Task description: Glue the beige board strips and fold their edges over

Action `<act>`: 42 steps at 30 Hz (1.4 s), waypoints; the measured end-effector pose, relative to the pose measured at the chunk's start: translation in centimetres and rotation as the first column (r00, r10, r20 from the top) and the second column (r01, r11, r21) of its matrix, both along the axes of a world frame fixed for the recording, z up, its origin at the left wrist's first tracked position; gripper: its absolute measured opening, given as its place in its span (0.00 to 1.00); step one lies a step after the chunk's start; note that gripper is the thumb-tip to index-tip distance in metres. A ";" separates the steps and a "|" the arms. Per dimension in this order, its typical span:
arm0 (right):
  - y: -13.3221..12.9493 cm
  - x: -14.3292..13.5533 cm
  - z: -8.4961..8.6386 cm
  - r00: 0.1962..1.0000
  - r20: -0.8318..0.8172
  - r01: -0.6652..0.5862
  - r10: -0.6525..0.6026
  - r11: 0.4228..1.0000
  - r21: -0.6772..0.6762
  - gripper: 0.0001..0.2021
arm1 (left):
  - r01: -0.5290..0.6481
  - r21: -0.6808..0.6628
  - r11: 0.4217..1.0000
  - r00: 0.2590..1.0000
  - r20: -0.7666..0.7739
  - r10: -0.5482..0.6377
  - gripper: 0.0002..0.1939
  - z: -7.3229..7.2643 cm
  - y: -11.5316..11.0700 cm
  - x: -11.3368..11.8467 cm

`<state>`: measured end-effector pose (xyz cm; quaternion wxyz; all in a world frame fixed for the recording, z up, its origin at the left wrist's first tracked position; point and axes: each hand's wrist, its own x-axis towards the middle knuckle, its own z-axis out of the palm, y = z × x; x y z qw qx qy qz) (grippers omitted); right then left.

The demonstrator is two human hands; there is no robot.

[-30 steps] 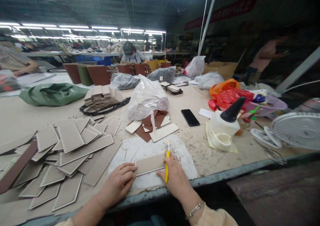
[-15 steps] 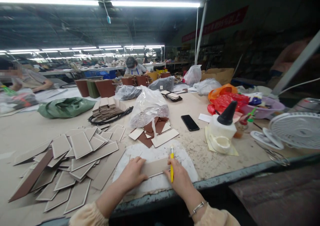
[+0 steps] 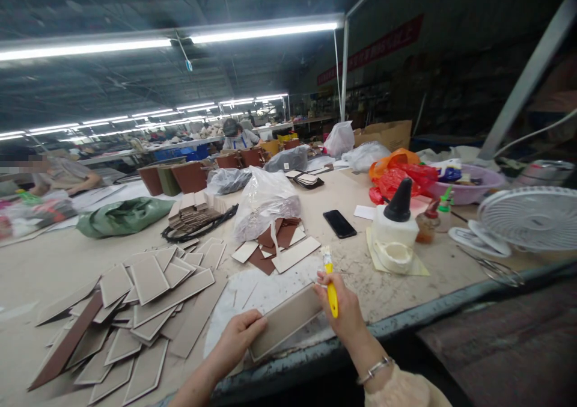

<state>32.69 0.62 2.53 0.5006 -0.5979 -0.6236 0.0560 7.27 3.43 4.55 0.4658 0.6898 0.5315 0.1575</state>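
A beige rectangular panel (image 3: 286,321) with a pale border is tilted above a whitish sheet (image 3: 274,281) at the table's front edge. My left hand (image 3: 237,338) grips its left end, thumb on the upper face. My right hand (image 3: 347,314) is closed around a yellow-handled brush (image 3: 332,293), its pale bristles pointing up and away from me. The fingertips of that hand also touch the panel's right end. Left of the sheet lies a loose pile of similar beige panels (image 3: 151,281), with one brown strip (image 3: 67,344) leaning on it.
Brown and white pieces (image 3: 297,253) lie by a clear plastic bag (image 3: 265,205). To the right are a phone (image 3: 339,223), a white bottle with a black nozzle (image 3: 396,226) and a fan (image 3: 532,217). Co-workers (image 3: 241,136) sit across the tables.
The panel has come up off the sheet and tilted, its left end now nearer to me. My right hand has moved right and slightly up with the brush. The camera view has tilted.
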 end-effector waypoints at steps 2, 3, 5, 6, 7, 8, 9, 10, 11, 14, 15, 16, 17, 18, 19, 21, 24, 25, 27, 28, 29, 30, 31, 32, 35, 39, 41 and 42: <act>-0.1 -0.4 0.2 1.000 0.016 -0.013 0.013 1.000 0.003 0.04 | -0.027 -0.012 1.000 0.999 0.042 0.028 0.26 -0.3 -0.8 0.1; -0.1 -0.6 0.3 1.000 0.023 -0.017 0.017 1.000 0.010 0.04 | -0.037 -0.014 0.999 0.997 0.061 0.038 0.27 -0.4 -1.2 0.2; -0.1 -1.0 0.4 1.000 0.023 -0.018 0.018 0.999 0.038 0.06 | -0.053 -0.019 0.998 0.993 0.102 0.054 0.27 -0.8 -1.7 0.2; -0.1 -1.1 0.4 1.000 0.017 -0.016 0.015 0.998 0.055 0.07 | -0.063 -0.022 0.998 0.990 0.121 0.065 0.28 -1.0 -1.9 0.1; -0.2 -1.2 0.5 1.000 0.016 -0.016 0.015 0.997 0.069 0.08 | -0.075 -0.029 0.997 0.987 0.140 0.078 0.28 -1.2 -2.1 0.1; -0.2 -1.3 0.6 1.000 0.019 -0.015 0.014 0.996 0.086 0.08 | -0.085 -0.038 0.996 0.984 0.156 0.090 0.27 -1.3 -2.3 0.0; -0.3 -1.3 0.6 1.000 0.029 -0.016 0.013 0.995 0.103 0.09 | -0.091 -0.047 0.995 0.981 0.169 0.098 0.27 -1.5 -2.4 -0.2; -0.4 -1.4 0.6 0.999 0.043 -0.025 0.021 0.993 0.112 0.09 | -0.096 -0.051 0.994 0.979 0.177 0.104 0.27 -1.5 -2.6 -0.4; -0.4 -1.4 0.6 0.998 0.059 -0.028 0.019 0.988 0.152 0.09 | -0.099 -0.052 0.994 0.978 0.179 0.107 0.26 -1.5 -2.8 -0.6; -0.3 -1.4 0.2 0.993 0.115 -0.059 0.040 0.984 0.167 0.09 | -0.084 -0.019 0.996 0.986 0.145 0.086 0.25 -1.1 -3.3 -1.3; -0.2 -1.4 0.0 0.990 0.131 -0.076 0.055 0.983 0.164 0.09 | -0.078 0.000 0.997 0.989 0.124 0.078 0.24 -0.8 -3.5 -1.5; -0.1 -1.3 -0.3 0.988 0.140 -0.085 0.062 0.983 0.163 0.09 | -0.071 0.020 0.997 0.992 0.103 0.068 0.24 -0.6 -3.6 -1.8; 0.0 -1.3 -0.6 0.986 0.151 -0.095 0.070 0.982 0.164 0.09 | -0.064 0.039 0.997 0.995 0.082 0.060 0.23 -0.4 -3.7 -2.1; 0.1 -1.2 -0.8 0.983 0.164 -0.109 0.082 0.980 0.165 0.10 | -0.060 0.059 0.996 0.997 0.061 0.057 0.23 -0.2 -3.7 -2.5; 0.2 -1.1 -1.1 0.980 0.176 -0.123 0.093 0.979 0.163 0.10 | -0.066 0.079 0.995 0.997 0.045 0.063 0.23 -0.1 -3.6 -3.0; 0.4 -0.7 -1.4 0.975 0.197 -0.140 0.107 0.977 0.162 0.10 | -0.118 0.127 0.985 0.993 0.037 0.114 0.23 0.1 -2.9 -4.5; 0.6 -0.4 -1.4 0.978 0.204 -0.083 0.048 0.983 0.164 0.11 | -0.329 0.253 0.910 0.943 0.048 0.328 0.24 0.6 -0.9 -8.4; 0.7 -0.4 -1.4 0.978 0.208 -0.059 0.023 0.983 0.172 0.11 | -0.414 0.317 0.853 0.904 0.034 0.426 0.25 1.0 0.0 -10.1; 0.7 -0.6 -1.1 0.976 0.217 -0.049 0.007 0.980 0.190 0.10 | -0.499 0.381 0.778 0.846 0.021 0.533 0.25 2.1 1.9 -13.6; 0.6 -0.8 -0.9 0.975 0.222 -0.064 0.018 0.977 0.201 0.09 | -0.535 0.419 0.734 0.812 0.015 0.584 0.25 2.7 2.8 -15.3; 0.6 -1.0 -0.7 0.974 0.222 -0.084 0.036 0.974 0.210 0.08 | -0.564 0.460 0.686 0.776 0.009 0.631 0.24 3.3 3.6 -16.9; 0.5 -1.2 -0.5 0.974 0.219 -0.103 0.055 0.972 0.213 0.07 | -0.583 0.504 0.637 0.741 0.008 0.671 0.23 3.7 4.3 -18.1; 0.5 -1.3 -0.3 0.975 0.213 -0.115 0.071 0.972 0.207 0.07 | -0.594 0.558 0.579 0.707 0.020 0.707 0.23 3.9 4.9 -19.0; 0.5 -1.4 -0.1 0.976 0.202 -0.119 0.079 0.974 0.193 0.07 | -0.566 0.647 0.511 0.688 0.031 0.725 0.24 3.9 5.4 -19.5; 0.4 -1.3 0.3 0.986 0.153 -0.094 0.070 0.984 0.150 0.07 | -0.321 0.828 0.459 0.787 -0.036 0.615 0.20 2.7 6.1 -17.9; 0.4 -1.0 0.6 0.995 0.088 -0.046 0.036 0.992 0.114 0.06 | 0.039 0.662 0.748 0.955 -0.245 0.167 0.14 0.0 5.9 -9.9; 0.4 -0.8 0.6 0.998 0.061 -0.021 0.015 0.996 0.090 0.06 | 0.163 0.603 0.781 0.947 -0.318 0.048 0.12 -0.9 6.3 -5.0; 0.4 -0.6 0.5 0.999 0.049 -0.012 0.008 0.997 0.081 0.07 | 0.184 0.593 0.784 0.944 -0.328 0.027 0.12 -1.2 6.7 -2.7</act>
